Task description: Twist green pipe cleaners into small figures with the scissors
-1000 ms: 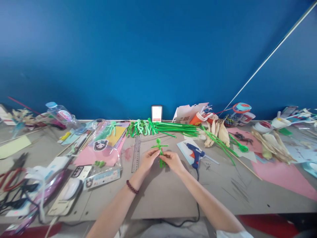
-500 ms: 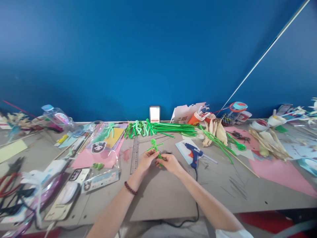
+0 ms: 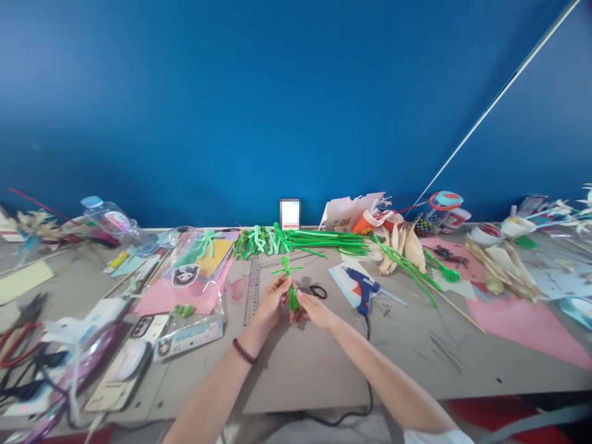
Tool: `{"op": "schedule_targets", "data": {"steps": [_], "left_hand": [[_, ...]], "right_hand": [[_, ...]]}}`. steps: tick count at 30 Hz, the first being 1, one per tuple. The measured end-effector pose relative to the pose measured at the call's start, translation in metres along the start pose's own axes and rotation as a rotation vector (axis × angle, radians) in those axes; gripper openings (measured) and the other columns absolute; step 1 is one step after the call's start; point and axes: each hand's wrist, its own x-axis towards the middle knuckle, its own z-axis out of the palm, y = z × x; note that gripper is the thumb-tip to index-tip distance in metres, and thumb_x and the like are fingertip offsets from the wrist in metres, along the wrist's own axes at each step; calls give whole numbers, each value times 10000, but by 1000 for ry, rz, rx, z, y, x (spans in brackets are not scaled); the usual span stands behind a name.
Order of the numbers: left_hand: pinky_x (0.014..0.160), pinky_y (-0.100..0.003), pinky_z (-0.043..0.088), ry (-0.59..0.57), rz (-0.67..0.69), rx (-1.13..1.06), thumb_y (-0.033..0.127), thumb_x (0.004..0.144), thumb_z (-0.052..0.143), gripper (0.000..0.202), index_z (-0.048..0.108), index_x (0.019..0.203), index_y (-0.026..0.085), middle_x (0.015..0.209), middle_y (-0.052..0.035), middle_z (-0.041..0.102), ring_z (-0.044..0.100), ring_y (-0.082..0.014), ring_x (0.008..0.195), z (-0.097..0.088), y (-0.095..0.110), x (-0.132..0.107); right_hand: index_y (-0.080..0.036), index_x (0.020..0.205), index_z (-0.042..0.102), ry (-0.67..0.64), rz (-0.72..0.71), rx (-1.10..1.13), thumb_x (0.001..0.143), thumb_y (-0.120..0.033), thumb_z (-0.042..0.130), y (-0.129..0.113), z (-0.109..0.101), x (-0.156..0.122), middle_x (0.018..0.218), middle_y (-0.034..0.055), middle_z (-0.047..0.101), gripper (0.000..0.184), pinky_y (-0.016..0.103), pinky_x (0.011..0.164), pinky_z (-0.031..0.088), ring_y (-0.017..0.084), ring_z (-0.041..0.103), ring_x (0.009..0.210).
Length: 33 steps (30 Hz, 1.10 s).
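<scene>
A bright green pipe-cleaner figure [image 3: 293, 298] stands upright between my hands in front of me. It has a rounded top, two thin side arms and a bundle of strands below. My left hand [image 3: 274, 303] pinches its middle from the left. My right hand [image 3: 317, 310] closes on the lower strands from the right, with some fingertips hidden behind them. Black-handled scissors [image 3: 319, 291] lie just beyond my right hand, their blades partly covered. Farther back is a row of similar green figures [image 3: 261, 239], beside a bundle of long green pipe cleaners [image 3: 330, 239].
A blue glue gun [image 3: 364, 287] rests on paper to the right, its cord running to the table's front edge. A clear ruler [image 3: 252, 290] lies left of my hands. Phones [image 3: 108, 382], a plastic packet [image 3: 185, 308] and red-handled pliers [image 3: 18, 345] crowd the left side.
The figure has straightened and dropped slightly, and its lower strands now show between my hands. My right hand has shifted a little down, exposing more of the scissors.
</scene>
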Motion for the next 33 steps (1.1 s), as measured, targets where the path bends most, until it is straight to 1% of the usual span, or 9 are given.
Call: {"op": "schedule_targets", "data": {"steps": [5, 10, 13, 18, 20, 22, 25, 29, 33], "left_hand": [[296, -146, 256, -75, -88, -64, 365, 638, 758, 310, 564, 762, 157, 572, 60, 547, 346, -14, 320, 0, 1, -2], [379, -148, 373, -111, -73, -145, 328, 630, 774, 294, 581, 756, 145, 625, 41, 574, 426, -20, 387, 1, 0, -1], [436, -149, 402, -121, -55, -124, 309, 635, 773, 269, 595, 732, 134, 630, 27, 575, 493, -39, 462, 1, 1, -1], [369, -154, 308, -131, -38, -48, 343, 644, 760, 287, 584, 721, 129, 655, 15, 583, 413, -19, 401, 2, 3, -3], [377, -168, 326, -117, -53, -72, 354, 644, 756, 297, 571, 743, 144, 673, 13, 580, 461, -48, 440, 2, 2, -3], [435, -177, 384, -103, -64, -117, 342, 647, 755, 291, 560, 754, 154, 680, 16, 563, 532, -82, 536, 2, 1, -3], [512, -181, 420, -82, -54, -159, 337, 659, 746, 283, 554, 769, 160, 683, 29, 529, 547, -83, 594, 0, 0, 0], [468, -165, 363, -46, -10, -137, 341, 677, 730, 279, 543, 780, 161, 655, 49, 495, 443, -38, 489, -2, 5, 1], [437, -164, 311, -47, 30, -131, 282, 643, 753, 272, 555, 774, 150, 618, 57, 481, 417, -35, 479, -2, 8, 0]], "right_hand": [[-142, 879, 628, -61, 33, 247, 763, -464, 633, -6, 0, -5, 828, 67, 652, 342, 251, 613, 480, 137, 613, 686], [-152, 904, 623, -123, 200, 482, 786, -379, 628, -9, -6, -6, 798, 38, 626, 256, 219, 591, 453, 108, 588, 675], [-160, 827, 602, -104, 175, 431, 773, -406, 635, -9, -4, -7, 723, 7, 567, 254, 224, 575, 452, 108, 563, 649], [-180, 662, 510, 28, 17, -5, 773, -542, 555, -1, 2, -4, 566, -43, 440, 382, 219, 498, 425, 90, 470, 503], [-188, 679, 497, 77, 3, -174, 794, -561, 505, 1, 2, -3, 542, -50, 443, 391, 215, 487, 411, 86, 459, 473], [-187, 702, 507, 43, 44, -283, 824, -546, 458, -3, 1, -4, 554, -38, 483, 383, 214, 483, 405, 92, 476, 479], [-177, 709, 561, -46, 104, -495, 874, -483, 390, -22, -2, -15, 642, 13, 581, 387, 224, 495, 395, 112, 519, 531], [-207, 775, 633, 176, -140, -979, 854, -381, 487, -55, -3, -37, 710, 24, 642, 240, 239, 558, 355, 144, 558, 620], [-213, 798, 652, 302, -202, -1282, 855, -325, 506, -73, -16, -26, 743, 45, 666, 192, 245, 569, 337, 173, 589, 671]]}}
